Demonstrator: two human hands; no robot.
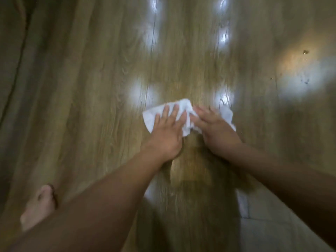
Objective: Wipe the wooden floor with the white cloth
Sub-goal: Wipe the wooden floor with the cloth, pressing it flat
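Observation:
A crumpled white cloth (183,108) lies on the wooden floor (101,91) in the middle of the view. My left hand (168,131) presses flat on the cloth's left part, fingers straight and spread. On the cloth's right part rests my right hand (213,128), its fingers straight and pointing up-left toward the left hand. Both arms reach forward from the bottom of the frame. The picture is blurred by motion.
A bare foot (39,206) stands on the floor at the lower left. A dark seam or edge (20,60) runs down the far left. Small specks (305,52) dot the floor at the upper right. Pale tiles (269,224) begin at the lower right.

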